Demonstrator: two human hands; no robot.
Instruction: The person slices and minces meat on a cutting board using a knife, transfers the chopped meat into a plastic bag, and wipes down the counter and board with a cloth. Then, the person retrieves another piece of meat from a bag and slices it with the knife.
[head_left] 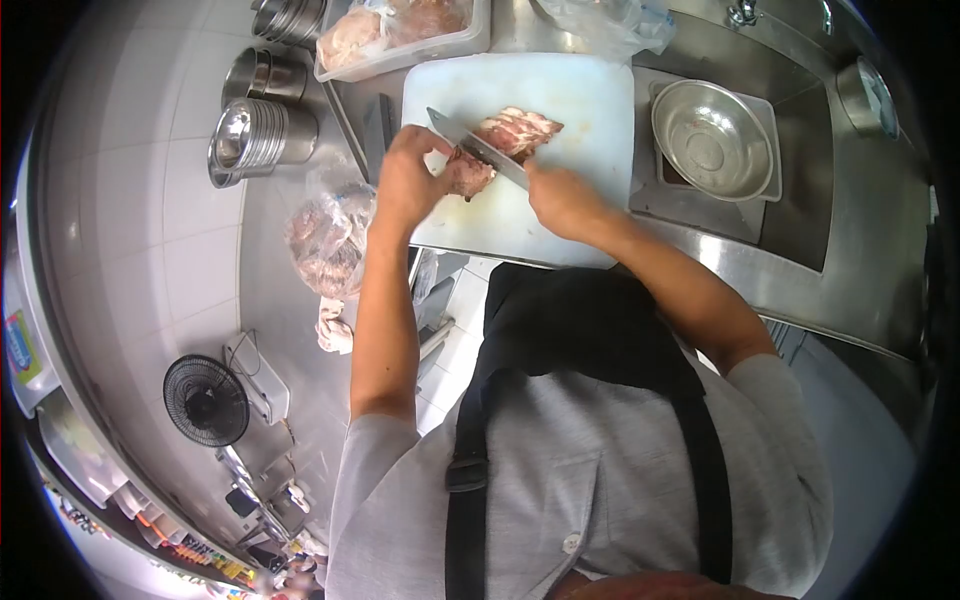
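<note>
My right hand (562, 202) is closed round the handle of a kitchen knife, which is hidden in the grip. The broad knife blade (478, 147) slants up and left across raw meat on a white cutting board (590, 105). On the near side of the blade lies a smaller piece of meat (468, 176), its left end held by the curled fingers of my left hand (407, 180). A larger piece of streaky meat (522, 130) rests beyond the blade. Whether the cut goes right through, I cannot tell.
A plastic tub of meat (400, 40) stands at the back left. Bagged meat (332, 238) lies left of the board. Right, a metal bowl (708, 140) sits in the sink (800, 215). Stacked steel containers (262, 137) and a black fan (205, 400) line the left side.
</note>
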